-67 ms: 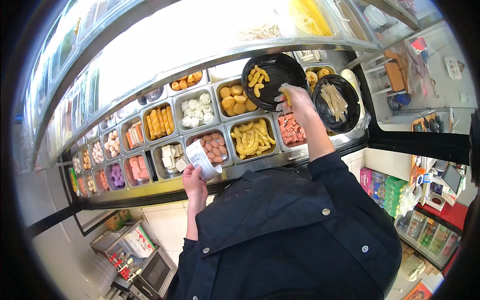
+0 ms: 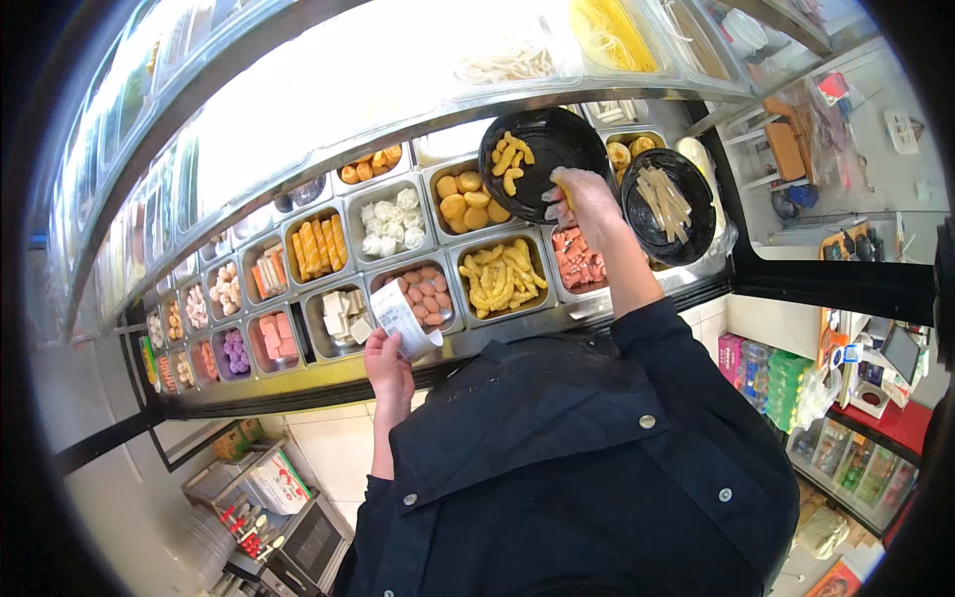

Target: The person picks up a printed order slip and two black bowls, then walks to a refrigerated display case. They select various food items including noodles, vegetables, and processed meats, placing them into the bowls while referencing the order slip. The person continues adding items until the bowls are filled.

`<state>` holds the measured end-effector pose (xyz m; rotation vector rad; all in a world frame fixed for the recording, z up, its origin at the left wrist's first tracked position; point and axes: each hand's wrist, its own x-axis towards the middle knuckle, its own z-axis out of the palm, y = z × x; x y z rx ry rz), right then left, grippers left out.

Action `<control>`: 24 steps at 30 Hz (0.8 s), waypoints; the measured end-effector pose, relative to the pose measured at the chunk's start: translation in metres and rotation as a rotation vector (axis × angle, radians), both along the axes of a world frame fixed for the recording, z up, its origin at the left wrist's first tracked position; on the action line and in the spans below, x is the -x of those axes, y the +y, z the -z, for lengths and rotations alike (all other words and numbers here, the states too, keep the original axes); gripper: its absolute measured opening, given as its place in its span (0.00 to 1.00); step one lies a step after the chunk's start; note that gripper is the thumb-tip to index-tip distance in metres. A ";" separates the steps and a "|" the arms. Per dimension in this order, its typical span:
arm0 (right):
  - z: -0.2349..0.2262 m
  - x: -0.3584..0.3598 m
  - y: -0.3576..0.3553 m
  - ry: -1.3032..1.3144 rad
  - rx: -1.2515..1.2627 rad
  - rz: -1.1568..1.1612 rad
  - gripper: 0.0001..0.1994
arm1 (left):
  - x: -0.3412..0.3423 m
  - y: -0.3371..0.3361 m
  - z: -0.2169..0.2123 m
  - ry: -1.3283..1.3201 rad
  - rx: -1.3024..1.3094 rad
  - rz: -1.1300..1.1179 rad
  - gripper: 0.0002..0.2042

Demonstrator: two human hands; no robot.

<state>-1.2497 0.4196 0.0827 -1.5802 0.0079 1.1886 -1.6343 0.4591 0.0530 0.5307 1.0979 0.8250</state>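
Barely shifted since the earlier frame, the right hand [image 2: 589, 205], in a clear glove, sits a touch further left at the near right edge of the large bowl [image 2: 559, 137]; both black bowls also show slightly further left, perhaps only from the head turning. Its fingers are bent inward, with a bit of yellow showing by the fingertips, though I cannot tell whether they grip a piece. Nothing new seems to have landed: curved yellow pieces [image 2: 510, 159] lie in the left part of the large bowl, its middle bare. That bowl rests over the trays, beyond the yellow strips [image 2: 500, 279] and pink pieces [image 2: 579, 261]. To its right, the smaller bowl [image 2: 702, 187] holds pale sticks [image 2: 664, 203]. Unmoved, the bare left hand [image 2: 389, 366] pinches a paper slip [image 2: 400, 320] between closed fingers, over the tray of sausages [image 2: 430, 296]
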 end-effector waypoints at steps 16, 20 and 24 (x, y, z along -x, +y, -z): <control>0.044 -0.029 0.035 -0.235 -0.298 -0.112 0.14 | -0.025 -0.043 -0.023 0.061 -0.076 -0.061 0.09; 0.027 -0.039 0.027 -0.166 -0.344 -0.194 0.16 | -0.036 -0.057 -0.023 0.043 -0.107 -0.086 0.09; 0.019 -0.050 0.002 -0.173 -0.163 -0.050 0.12 | -0.047 -0.071 -0.026 0.026 -0.090 -0.117 0.09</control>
